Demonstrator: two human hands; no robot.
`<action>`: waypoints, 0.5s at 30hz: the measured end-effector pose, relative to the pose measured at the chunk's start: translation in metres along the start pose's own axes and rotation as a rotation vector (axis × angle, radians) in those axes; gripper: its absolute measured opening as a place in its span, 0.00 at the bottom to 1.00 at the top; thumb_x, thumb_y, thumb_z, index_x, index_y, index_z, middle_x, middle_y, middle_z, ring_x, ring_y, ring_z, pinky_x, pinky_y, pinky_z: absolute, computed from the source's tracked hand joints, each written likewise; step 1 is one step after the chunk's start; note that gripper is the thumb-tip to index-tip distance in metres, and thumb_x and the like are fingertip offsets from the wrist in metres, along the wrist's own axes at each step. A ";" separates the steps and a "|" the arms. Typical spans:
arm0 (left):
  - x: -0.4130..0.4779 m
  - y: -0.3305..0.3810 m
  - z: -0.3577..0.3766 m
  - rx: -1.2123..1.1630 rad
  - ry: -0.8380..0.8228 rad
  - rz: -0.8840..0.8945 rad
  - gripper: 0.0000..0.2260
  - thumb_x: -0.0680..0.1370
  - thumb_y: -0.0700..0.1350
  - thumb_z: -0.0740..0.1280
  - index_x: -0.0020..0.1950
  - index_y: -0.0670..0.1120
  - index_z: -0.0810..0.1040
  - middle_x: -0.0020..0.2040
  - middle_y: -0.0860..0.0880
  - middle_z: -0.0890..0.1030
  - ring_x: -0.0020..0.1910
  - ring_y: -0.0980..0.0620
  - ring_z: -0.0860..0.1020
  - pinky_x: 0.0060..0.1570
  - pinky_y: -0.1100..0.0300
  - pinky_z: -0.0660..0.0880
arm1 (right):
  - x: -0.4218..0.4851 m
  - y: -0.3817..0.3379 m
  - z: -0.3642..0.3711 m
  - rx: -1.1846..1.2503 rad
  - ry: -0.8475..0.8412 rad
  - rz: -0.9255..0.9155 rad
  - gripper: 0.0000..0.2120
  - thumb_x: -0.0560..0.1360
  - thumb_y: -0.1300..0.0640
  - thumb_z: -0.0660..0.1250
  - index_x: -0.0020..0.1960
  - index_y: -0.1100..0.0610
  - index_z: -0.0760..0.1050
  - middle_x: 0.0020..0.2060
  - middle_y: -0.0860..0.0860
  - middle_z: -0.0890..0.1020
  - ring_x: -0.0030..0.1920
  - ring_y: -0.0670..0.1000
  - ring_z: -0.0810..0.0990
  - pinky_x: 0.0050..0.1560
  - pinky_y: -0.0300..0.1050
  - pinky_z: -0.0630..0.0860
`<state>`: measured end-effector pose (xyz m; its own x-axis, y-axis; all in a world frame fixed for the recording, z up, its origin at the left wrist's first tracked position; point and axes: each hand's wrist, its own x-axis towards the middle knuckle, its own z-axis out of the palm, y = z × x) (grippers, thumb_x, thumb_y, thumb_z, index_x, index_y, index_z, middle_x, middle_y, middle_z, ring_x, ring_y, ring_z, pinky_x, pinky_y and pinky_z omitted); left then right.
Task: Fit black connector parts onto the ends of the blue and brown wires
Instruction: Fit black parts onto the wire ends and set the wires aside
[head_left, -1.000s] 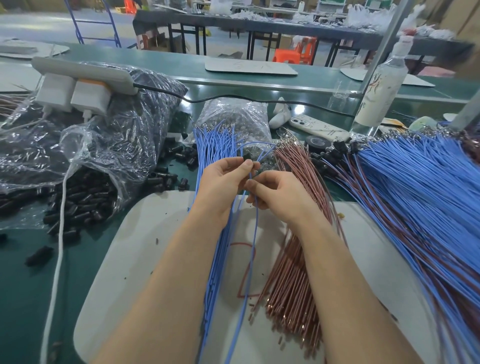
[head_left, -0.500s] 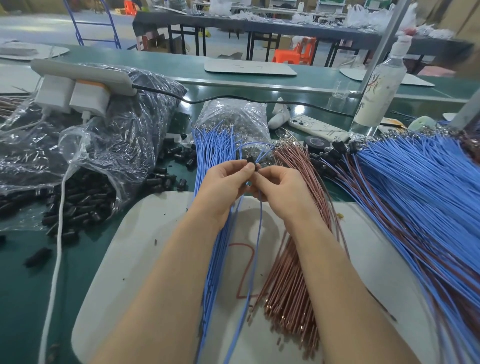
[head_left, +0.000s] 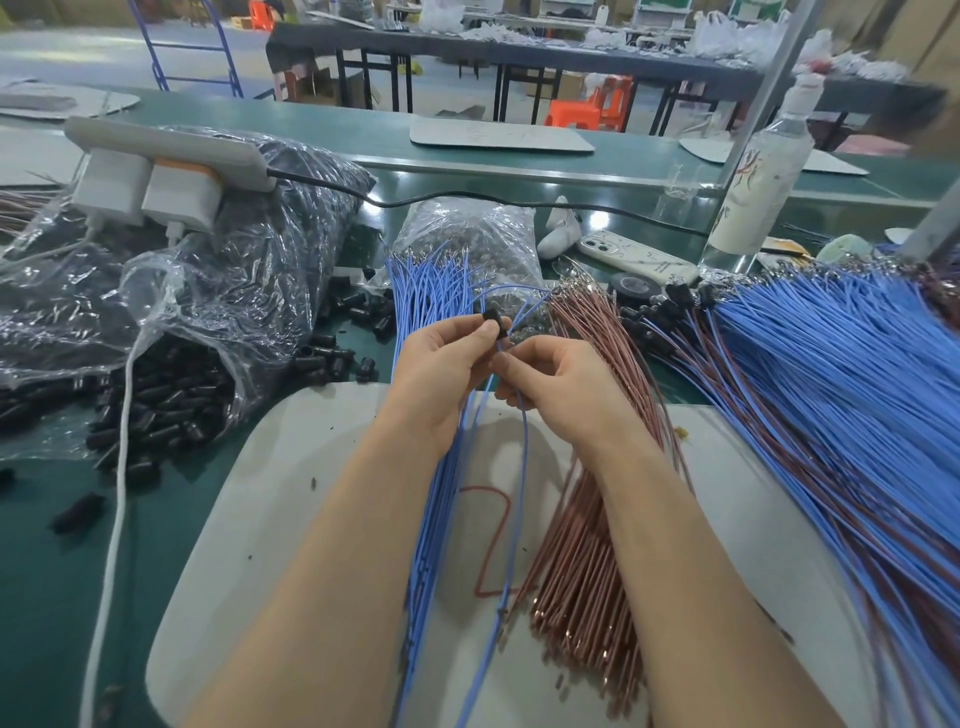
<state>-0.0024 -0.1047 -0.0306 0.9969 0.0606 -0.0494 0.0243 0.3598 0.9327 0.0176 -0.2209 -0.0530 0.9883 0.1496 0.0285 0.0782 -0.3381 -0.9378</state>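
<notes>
My grips have eased apart: the left grip (head_left: 441, 369) pinches a black connector (head_left: 492, 318), the right grip (head_left: 563, 387) pinches a blue wire (head_left: 524, 452) just beneath, above the white board (head_left: 311, 441) on the green table (head_left: 47, 571); a long grey table (head_left: 519, 49) stands behind.

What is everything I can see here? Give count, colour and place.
black connector part: one, black, left fingertips
blue wire: one, blue, right fingers
blue wire bundle: one, blue, mat centre
brown wire bundle: one, brown, beside it
mixed wire pile: one, blue-brown, far right
loose connector parts: many, black, left
plastic bags: two, clear, left, centre back
power strip: one, white, atop bag
phone: one, white, behind wires
bottle: one, whitish, back right
mat: one, grey, under arms
left hand: one, pinches connector part
right hand: one, pinches wire
</notes>
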 end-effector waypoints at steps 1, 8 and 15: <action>0.001 -0.001 -0.001 -0.004 0.006 0.007 0.11 0.79 0.35 0.60 0.39 0.45 0.73 0.24 0.57 0.78 0.25 0.64 0.76 0.34 0.70 0.74 | 0.000 0.000 0.000 -0.003 -0.003 -0.001 0.10 0.77 0.60 0.65 0.50 0.68 0.79 0.35 0.54 0.79 0.37 0.50 0.77 0.39 0.40 0.74; 0.010 -0.004 -0.005 -0.074 0.071 -0.036 0.09 0.79 0.36 0.61 0.40 0.43 0.76 0.30 0.53 0.81 0.29 0.61 0.78 0.36 0.67 0.76 | -0.001 0.002 -0.004 -0.215 0.122 -0.035 0.15 0.78 0.51 0.64 0.44 0.63 0.81 0.34 0.53 0.81 0.36 0.52 0.77 0.42 0.44 0.73; 0.019 -0.011 -0.014 -0.037 0.168 -0.052 0.10 0.78 0.39 0.63 0.38 0.42 0.80 0.35 0.50 0.83 0.31 0.59 0.78 0.32 0.67 0.76 | 0.000 0.010 -0.023 -0.899 0.275 0.229 0.15 0.77 0.50 0.65 0.61 0.54 0.74 0.58 0.54 0.78 0.61 0.57 0.74 0.58 0.48 0.70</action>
<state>0.0157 -0.0946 -0.0473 0.9678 0.1950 -0.1591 0.0694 0.4006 0.9136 0.0216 -0.2453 -0.0542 0.9791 -0.1928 0.0649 -0.1626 -0.9336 -0.3193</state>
